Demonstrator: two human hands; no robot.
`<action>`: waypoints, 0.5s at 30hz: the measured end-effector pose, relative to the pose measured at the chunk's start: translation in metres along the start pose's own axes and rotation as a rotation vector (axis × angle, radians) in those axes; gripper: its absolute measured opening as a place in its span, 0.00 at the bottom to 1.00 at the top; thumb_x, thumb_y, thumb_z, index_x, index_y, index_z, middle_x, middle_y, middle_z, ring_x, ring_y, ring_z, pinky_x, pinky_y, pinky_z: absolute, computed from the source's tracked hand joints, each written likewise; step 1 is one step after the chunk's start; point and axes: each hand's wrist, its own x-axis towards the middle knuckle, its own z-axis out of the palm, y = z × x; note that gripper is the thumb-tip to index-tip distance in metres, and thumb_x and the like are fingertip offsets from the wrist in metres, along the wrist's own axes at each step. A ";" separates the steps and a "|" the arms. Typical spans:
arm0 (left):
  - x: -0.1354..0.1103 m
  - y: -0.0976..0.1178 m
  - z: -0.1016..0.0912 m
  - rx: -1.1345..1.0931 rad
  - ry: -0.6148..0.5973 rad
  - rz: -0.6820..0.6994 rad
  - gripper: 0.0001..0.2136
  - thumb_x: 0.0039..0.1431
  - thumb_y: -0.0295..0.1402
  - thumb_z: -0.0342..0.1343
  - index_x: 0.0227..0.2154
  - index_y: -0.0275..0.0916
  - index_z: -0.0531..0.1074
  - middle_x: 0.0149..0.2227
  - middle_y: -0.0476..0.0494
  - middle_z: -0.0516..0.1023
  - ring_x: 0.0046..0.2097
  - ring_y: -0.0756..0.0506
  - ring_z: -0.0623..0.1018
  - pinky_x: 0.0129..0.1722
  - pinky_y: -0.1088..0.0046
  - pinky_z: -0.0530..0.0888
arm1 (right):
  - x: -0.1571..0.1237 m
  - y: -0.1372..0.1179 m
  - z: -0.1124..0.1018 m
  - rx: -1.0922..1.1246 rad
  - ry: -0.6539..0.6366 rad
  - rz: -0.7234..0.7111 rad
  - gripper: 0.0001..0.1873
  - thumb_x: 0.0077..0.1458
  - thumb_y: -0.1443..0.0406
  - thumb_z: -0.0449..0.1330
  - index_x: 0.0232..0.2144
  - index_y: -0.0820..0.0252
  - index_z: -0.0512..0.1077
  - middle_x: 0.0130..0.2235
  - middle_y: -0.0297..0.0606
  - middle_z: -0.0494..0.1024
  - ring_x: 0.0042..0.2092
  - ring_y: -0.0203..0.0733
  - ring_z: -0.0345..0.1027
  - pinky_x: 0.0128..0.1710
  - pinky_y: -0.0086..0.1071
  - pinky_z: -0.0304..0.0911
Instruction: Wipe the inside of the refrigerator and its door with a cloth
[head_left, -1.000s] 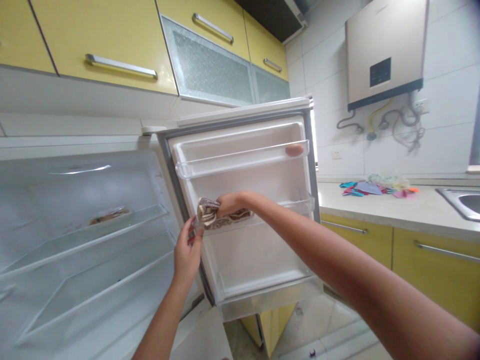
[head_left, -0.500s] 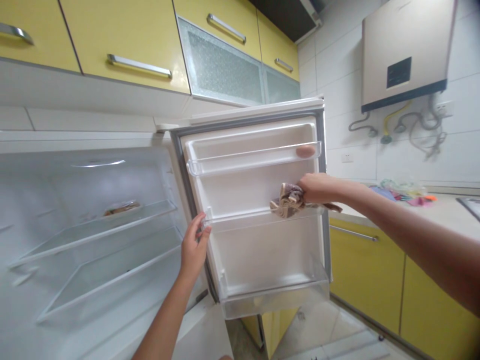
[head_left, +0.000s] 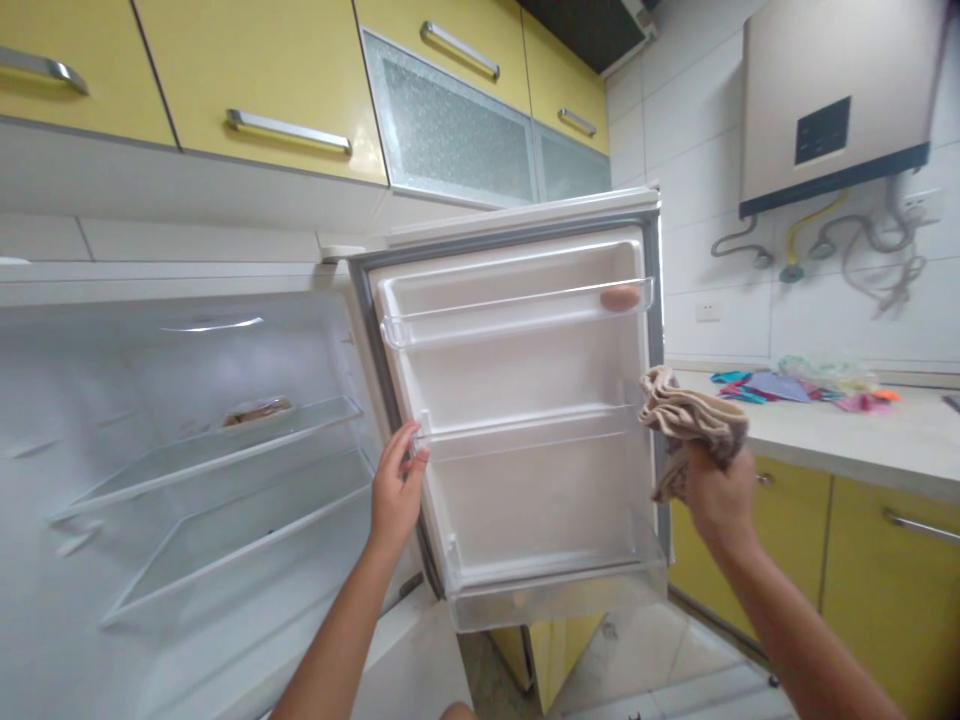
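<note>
The fridge door [head_left: 510, 510] stands open in front of me, with clear plastic racks on its inner side. My left hand [head_left: 397, 487] grips the hinge-side end of the middle door rack [head_left: 525, 432], thumb and fingers about its edge. My right hand [head_left: 720, 490] is closed on a bunched brown-and-beige cloth [head_left: 690, 412], held by the door's outer edge. Part of the cloth overlaps that edge; whether it touches is unclear. In the top door rack [head_left: 495, 318] lies a brown, egg-like object [head_left: 620, 298] at the right end.
The fridge interior on the left has glass shelves [head_left: 247, 540]; a small package [head_left: 257, 411] lies on the upper one. A counter [head_left: 840, 440] at right carries colourful cloths and plastic [head_left: 787, 385]. Yellow cabinets [head_left: 285, 70] hang above, and a water heater [head_left: 832, 100] is on the wall.
My right hand has moved right and down with the cloth, from the middle rack to the door's outer edge. The left hand keeps its place on the rack. The view has shifted slightly.
</note>
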 end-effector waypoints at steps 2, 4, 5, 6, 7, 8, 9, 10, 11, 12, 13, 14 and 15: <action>0.000 -0.001 0.000 0.001 0.002 -0.006 0.22 0.61 0.47 0.56 0.55 0.45 0.71 0.63 0.38 0.70 0.64 0.40 0.68 0.54 0.63 0.73 | -0.031 0.001 0.037 0.095 0.073 0.044 0.28 0.62 0.60 0.51 0.64 0.54 0.59 0.61 0.49 0.69 0.64 0.57 0.61 0.60 0.62 0.59; 0.001 -0.001 0.000 0.008 0.004 -0.008 0.22 0.60 0.47 0.56 0.55 0.44 0.72 0.63 0.38 0.70 0.64 0.40 0.68 0.55 0.63 0.73 | -0.058 -0.008 0.070 0.081 0.153 0.021 0.32 0.62 0.61 0.50 0.68 0.52 0.52 0.68 0.48 0.57 0.70 0.56 0.48 0.65 0.63 0.49; 0.001 -0.001 0.000 0.009 0.006 -0.011 0.22 0.60 0.47 0.56 0.55 0.44 0.72 0.63 0.38 0.70 0.64 0.40 0.68 0.55 0.63 0.73 | -0.070 -0.015 0.085 0.073 0.171 -0.017 0.34 0.62 0.61 0.51 0.68 0.52 0.50 0.69 0.48 0.55 0.71 0.57 0.45 0.66 0.65 0.47; 0.001 0.000 0.000 0.007 0.007 -0.017 0.23 0.60 0.47 0.56 0.55 0.43 0.72 0.62 0.38 0.70 0.63 0.39 0.69 0.55 0.62 0.73 | -0.081 -0.024 0.098 0.065 0.169 -0.078 0.34 0.62 0.62 0.51 0.68 0.53 0.51 0.69 0.49 0.55 0.71 0.58 0.44 0.66 0.66 0.45; 0.001 0.000 0.000 0.002 0.006 -0.028 0.23 0.59 0.48 0.57 0.55 0.43 0.72 0.62 0.38 0.70 0.63 0.39 0.69 0.55 0.62 0.73 | -0.091 -0.033 0.110 0.041 0.115 -0.147 0.33 0.61 0.63 0.51 0.67 0.53 0.53 0.69 0.49 0.56 0.71 0.59 0.43 0.65 0.66 0.45; 0.001 0.000 0.000 -0.003 0.001 -0.042 0.24 0.59 0.48 0.57 0.55 0.43 0.71 0.63 0.37 0.70 0.63 0.39 0.69 0.56 0.61 0.72 | -0.100 -0.043 0.121 0.003 0.041 -0.215 0.32 0.61 0.64 0.51 0.66 0.54 0.56 0.69 0.48 0.57 0.72 0.60 0.41 0.66 0.66 0.44; 0.002 0.000 -0.001 -0.009 -0.011 -0.056 0.25 0.59 0.48 0.57 0.56 0.43 0.71 0.63 0.38 0.69 0.63 0.39 0.69 0.57 0.60 0.72 | -0.108 -0.053 0.132 -0.036 -0.046 -0.286 0.31 0.60 0.65 0.51 0.66 0.55 0.57 0.69 0.49 0.57 0.72 0.60 0.39 0.66 0.65 0.42; 0.002 -0.001 -0.003 -0.018 -0.030 -0.069 0.25 0.59 0.48 0.57 0.56 0.43 0.70 0.64 0.38 0.68 0.64 0.39 0.68 0.58 0.59 0.71 | -0.114 -0.062 0.142 -0.071 -0.142 -0.360 0.32 0.59 0.65 0.52 0.66 0.57 0.58 0.69 0.48 0.58 0.72 0.59 0.38 0.67 0.64 0.40; 0.002 -0.002 -0.006 -0.029 -0.057 -0.076 0.26 0.58 0.47 0.57 0.57 0.43 0.69 0.65 0.39 0.67 0.64 0.39 0.67 0.59 0.59 0.71 | -0.119 -0.071 0.151 -0.095 -0.232 -0.445 0.32 0.59 0.66 0.53 0.65 0.57 0.58 0.69 0.47 0.58 0.72 0.57 0.38 0.68 0.61 0.38; 0.003 -0.004 -0.009 -0.040 -0.087 -0.073 0.26 0.58 0.46 0.57 0.58 0.44 0.68 0.65 0.40 0.67 0.65 0.38 0.67 0.60 0.57 0.69 | -0.121 -0.078 0.159 -0.104 -0.312 -0.542 0.32 0.59 0.66 0.53 0.65 0.57 0.59 0.69 0.45 0.59 0.73 0.55 0.38 0.69 0.58 0.37; 0.003 -0.006 -0.013 -0.047 -0.115 -0.060 0.26 0.58 0.45 0.56 0.58 0.44 0.68 0.65 0.41 0.68 0.65 0.38 0.67 0.62 0.56 0.67 | -0.121 -0.085 0.166 -0.099 -0.382 -0.652 0.31 0.60 0.66 0.53 0.65 0.57 0.59 0.69 0.43 0.59 0.72 0.53 0.39 0.70 0.55 0.37; 0.004 -0.009 -0.017 -0.050 -0.141 -0.039 0.25 0.59 0.44 0.55 0.58 0.44 0.68 0.64 0.41 0.69 0.64 0.38 0.67 0.64 0.55 0.64 | -0.119 -0.090 0.171 -0.085 -0.442 -0.767 0.30 0.61 0.66 0.53 0.64 0.56 0.60 0.69 0.41 0.59 0.72 0.51 0.40 0.70 0.52 0.38; 0.005 -0.011 -0.021 -0.045 -0.163 -0.015 0.24 0.59 0.42 0.54 0.57 0.44 0.69 0.62 0.41 0.71 0.64 0.37 0.68 0.66 0.53 0.62 | -0.114 -0.094 0.174 -0.067 -0.496 -0.880 0.28 0.61 0.65 0.53 0.64 0.55 0.62 0.69 0.40 0.59 0.72 0.49 0.41 0.69 0.50 0.41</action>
